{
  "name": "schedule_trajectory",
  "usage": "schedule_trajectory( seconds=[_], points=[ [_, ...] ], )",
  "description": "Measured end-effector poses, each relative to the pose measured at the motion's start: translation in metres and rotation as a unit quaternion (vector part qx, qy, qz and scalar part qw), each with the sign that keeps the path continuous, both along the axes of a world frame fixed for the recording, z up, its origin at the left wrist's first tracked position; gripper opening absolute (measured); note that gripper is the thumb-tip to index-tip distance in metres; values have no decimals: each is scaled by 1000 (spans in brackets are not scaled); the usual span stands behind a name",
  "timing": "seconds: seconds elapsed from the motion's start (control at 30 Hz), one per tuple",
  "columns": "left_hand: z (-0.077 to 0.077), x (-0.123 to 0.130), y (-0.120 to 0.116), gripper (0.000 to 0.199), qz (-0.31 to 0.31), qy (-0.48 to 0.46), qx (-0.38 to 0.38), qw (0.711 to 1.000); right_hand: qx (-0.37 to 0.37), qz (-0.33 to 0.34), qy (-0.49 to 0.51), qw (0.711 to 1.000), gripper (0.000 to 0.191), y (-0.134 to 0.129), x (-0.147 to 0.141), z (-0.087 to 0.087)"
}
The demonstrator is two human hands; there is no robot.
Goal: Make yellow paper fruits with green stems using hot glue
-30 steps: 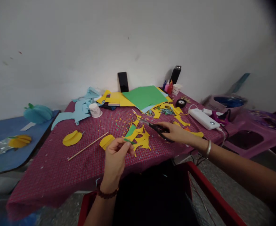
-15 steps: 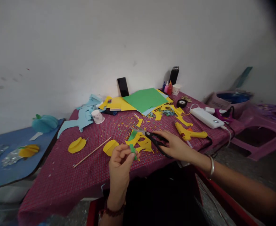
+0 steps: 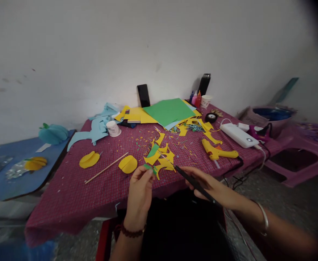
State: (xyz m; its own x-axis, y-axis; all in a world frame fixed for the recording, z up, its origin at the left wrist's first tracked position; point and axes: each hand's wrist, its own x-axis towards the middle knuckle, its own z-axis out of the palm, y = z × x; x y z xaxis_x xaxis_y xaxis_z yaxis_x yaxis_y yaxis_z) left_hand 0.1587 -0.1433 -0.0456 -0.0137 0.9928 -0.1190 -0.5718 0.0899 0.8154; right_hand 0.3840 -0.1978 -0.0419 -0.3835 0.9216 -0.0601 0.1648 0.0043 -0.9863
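My left hand point(image 3: 142, 181) pinches a small piece of green paper point(image 3: 155, 169) above the table's front part. Across from it, my right hand point(image 3: 206, 183) is closed around black-handled scissors point(image 3: 193, 182), seen edge-on with the blades pointing left. Behind the hands lie yellow paper scraps point(image 3: 166, 157) and a green paper offcut point(image 3: 153, 150). A folded yellow paper disc point(image 3: 128, 164) rests just left of my left hand, and a thin wooden stick point(image 3: 106, 168) lies beside it. Farther left sits another layered yellow disc point(image 3: 89, 160).
A yellow glue gun point(image 3: 218, 150) and a white power strip point(image 3: 239, 135) with cables occupy the right side. Green sheets point(image 3: 172, 111), a phone point(image 3: 143, 95) and a paper cup point(image 3: 113, 128) stand or lie toward the back. Paper pumpkins point(image 3: 53, 133) sit on a blue board at left.
My right hand has moved right and toward me, turning the scissors edge-on and away from the paper scraps. The green piece in my left hand has changed its angle.
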Motion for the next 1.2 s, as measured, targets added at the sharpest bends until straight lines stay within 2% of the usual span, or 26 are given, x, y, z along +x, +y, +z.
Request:
schedule_trajectory(
  seconds=[0.17, 0.3, 0.47, 0.7, 0.93, 1.2],
  points=[
    [2, 2, -3, 23, -11, -26, -28, 999, -63, 36, 34, 997, 66, -10, 2, -13],
    [3, 4, -4, 24, -22, -24, -29, 999, -74, 58, 84, 992, 65, -13, -1, -19],
    [3, 4, -5, 21, -36, 5, -28, 999, -102, 73, 98, 987, 69, -13, 1, -25],
    [3, 6, -7, 20, -27, 47, -33, 998, -94, 82, 75, 989, 64, -12, 5, -24],
    [2, 7, -7, 20, -28, 38, -41, 998, -85, 68, 65, 992, 64, -12, 4, -27],
    [7, 3, -17, 20, -64, 12, -48, 997, -104, 105, 143, 979, 49, -17, 4, -17]
  ],
)
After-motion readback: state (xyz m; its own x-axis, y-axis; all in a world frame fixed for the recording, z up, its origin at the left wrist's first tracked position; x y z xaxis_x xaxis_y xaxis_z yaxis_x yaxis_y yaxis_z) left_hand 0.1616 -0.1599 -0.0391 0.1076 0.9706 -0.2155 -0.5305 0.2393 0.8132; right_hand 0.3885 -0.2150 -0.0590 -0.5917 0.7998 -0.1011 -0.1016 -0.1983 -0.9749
